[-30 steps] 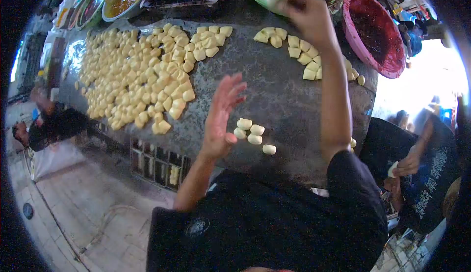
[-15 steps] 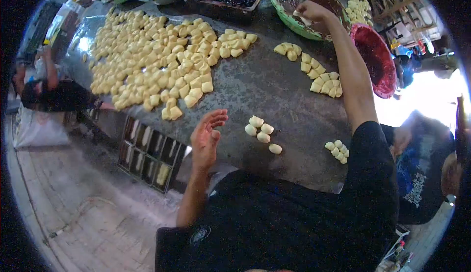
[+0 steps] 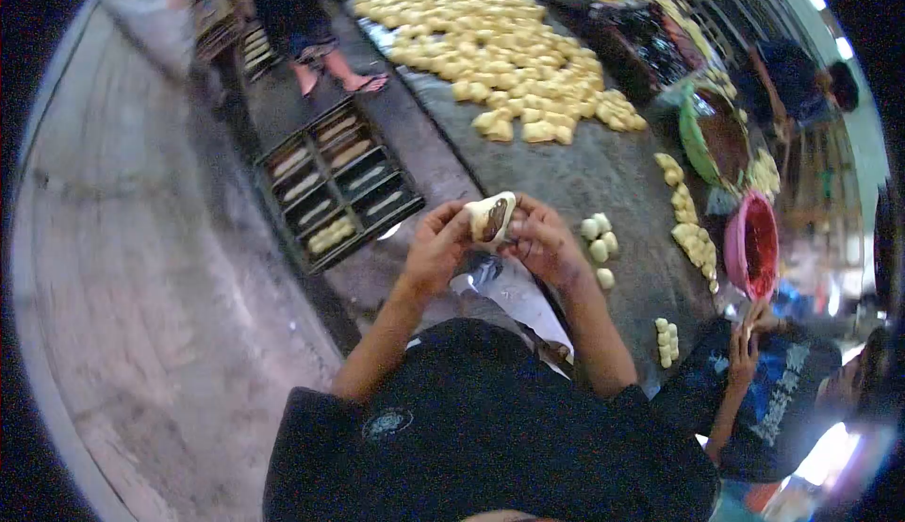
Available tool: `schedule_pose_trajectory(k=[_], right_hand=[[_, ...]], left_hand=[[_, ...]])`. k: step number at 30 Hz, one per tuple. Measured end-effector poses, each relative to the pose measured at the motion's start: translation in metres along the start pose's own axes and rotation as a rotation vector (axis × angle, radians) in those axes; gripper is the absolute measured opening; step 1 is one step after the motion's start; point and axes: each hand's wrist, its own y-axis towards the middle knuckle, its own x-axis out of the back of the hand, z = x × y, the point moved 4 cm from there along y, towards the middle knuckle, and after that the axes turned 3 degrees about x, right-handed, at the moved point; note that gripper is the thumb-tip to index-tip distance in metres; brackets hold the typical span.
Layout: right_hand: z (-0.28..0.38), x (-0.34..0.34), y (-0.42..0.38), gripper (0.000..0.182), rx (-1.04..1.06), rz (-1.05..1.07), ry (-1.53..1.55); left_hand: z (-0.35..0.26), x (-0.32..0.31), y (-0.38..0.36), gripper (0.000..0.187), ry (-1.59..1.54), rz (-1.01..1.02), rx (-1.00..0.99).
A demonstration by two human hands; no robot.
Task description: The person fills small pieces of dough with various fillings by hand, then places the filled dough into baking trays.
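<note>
Four dough balls (image 3: 600, 239) beside hands

Dough pieces (image 3: 490, 46) on table (image 3: 575, 178), pink bowl (image 3: 751, 246), floor trays (image 3: 335, 183)

The right hand (image 3: 545, 244), which 0.5 s ago reached into the green bowl (image 3: 696, 140) at the far side of the table (image 3: 575, 183), has come back in front of the chest. The left hand (image 3: 436, 247), open and empty before, has closed in to meet it. Both now pinch 1 flattened piece of dough (image 3: 491, 218) with dark filling showing in its middle. The view has swung left, toward the floor and the baking trays (image 3: 332, 183).
</note>
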Motion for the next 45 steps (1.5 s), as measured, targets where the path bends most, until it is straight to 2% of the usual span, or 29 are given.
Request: schedule_pose_trajectory(k=[1, 4, 5, 7, 10, 13, 14, 16, 19, 22, 23, 25, 26, 27, 30, 32, 33, 34, 35, 36, 38, 39, 40, 43, 45], right_hand=[[-0.025, -0.012, -0.002, 0.04, -0.03, -0.018, 0.014], [-0.101, -0.047, -0.009, 0.04, 0.112, -0.112, -0.362], [-0.13, -0.043, -0.011, 0.045, 0.285, -0.015, -0.794], [-0.129, -0.106, -0.018, 0.04, 0.428, 0.187, -1.401], [-0.154, -0.149, -0.011, 0.041, 0.683, 0.329, -1.535], [-0.157, -0.205, -0.008, 0.035, 0.746, 0.502, -1.445], [-0.16, -0.217, -0.007, 0.033, 0.76, 0.549, -1.454], [-0.167, -0.234, -0.007, 0.031, 0.784, 0.631, -1.479], [-0.176, -0.244, -0.006, 0.032, 0.754, 0.662, -1.45], [-0.18, -0.249, -0.015, 0.035, 0.958, 0.706, -1.36], [-0.18, -0.249, -0.018, 0.035, 0.891, 0.699, -1.331], [-0.178, -0.253, -0.025, 0.035, 0.759, 0.676, -1.265], [-0.175, -0.256, -0.03, 0.03, 0.979, 0.668, -1.343], [-0.175, -0.255, -0.031, 0.028, 0.945, 0.639, -1.294], [-0.171, -0.249, -0.034, 0.022, 0.845, 0.573, -1.169], [-0.164, -0.251, -0.038, 0.02, 0.771, 0.579, -1.112], [-0.165, -0.247, -0.039, 0.018, 0.555, 0.572, -0.891], [-0.168, -0.244, -0.041, 0.016, 0.346, 0.56, -0.663], [-0.172, -0.243, -0.046, 0.015, 0.144, 0.542, -0.43], [-0.174, -0.25, -0.053, 0.014, 0.004, 0.43, -0.121], [-0.172, -0.251, -0.049, 0.017, 0.085, 0.223, -0.068], [-0.172, -0.252, -0.046, 0.019, 0.123, 0.121, -0.041], [-0.167, -0.259, -0.044, 0.02, 0.337, 0.029, -0.175], [-0.141, -0.273, -0.057, 0.018, 0.822, 0.337, -0.679], [-0.128, -0.279, -0.067, 0.018, 0.928, 0.311, -0.881]], left_hand=[[-0.001, 0.02, -0.021, 0.023, -0.279, 0.01, 0.015], [-0.016, 0.061, -0.087, 0.028, -0.353, -0.112, 0.041], [-0.02, 0.073, -0.106, 0.029, -0.382, -0.165, 0.03], [-0.027, 0.097, -0.141, 0.03, -0.387, -0.219, -0.008], [-0.05, 0.116, -0.193, 0.028, -0.42, -0.295, -0.085], [-0.078, 0.13, -0.242, 0.027, -0.43, -0.26, -0.15], [-0.085, 0.132, -0.254, 0.026, -0.42, -0.329, -0.168], [-0.094, 0.136, -0.273, 0.026, -0.424, -0.322, -0.194], [-0.106, 0.136, -0.291, 0.026, -0.417, -0.331, -0.234], [-0.105, 0.136, -0.298, 0.026, -0.438, -0.253, -0.254], [-0.103, 0.134, -0.299, 0.027, -0.449, -0.21, -0.254], [-0.107, 0.122, -0.301, 0.027, -0.43, -0.254, -0.236], [-0.114, 0.111, -0.305, 0.027, -0.363, -0.264, -0.248], [-0.118, 0.101, -0.306, 0.027, -0.296, -0.271, -0.259], [-0.129, 0.074, -0.314, 0.027, 0.437, -0.403, -0.595], [-0.138, 0.064, -0.32, 0.023, 0.815, -0.408, -0.706], [-0.14, 0.059, -0.322, 0.022, 1.005, -0.408, -0.764], [-0.14, 0.057, -0.32, 0.01, 0.995, -0.417, -0.841], [-0.137, 0.057, -0.317, 0.01, 0.964, -0.352, -0.901], [-0.136, 0.057, -0.315, 0.01, 0.931, -0.286, -0.959], [-0.137, 0.05, -0.31, 0.01, 0.884, -0.177, -1.095], [-0.133, 0.051, -0.308, 0.01, 0.839, -0.235, -1.055], [-0.128, 0.054, -0.306, 0.011, 0.796, -0.295, -1.015], [-0.133, 0.046, -0.305, 0.012, 0.563, -0.415, -0.924], [-0.137, 0.044, -0.301, 0.014, 0.483, -0.399, -0.863]])
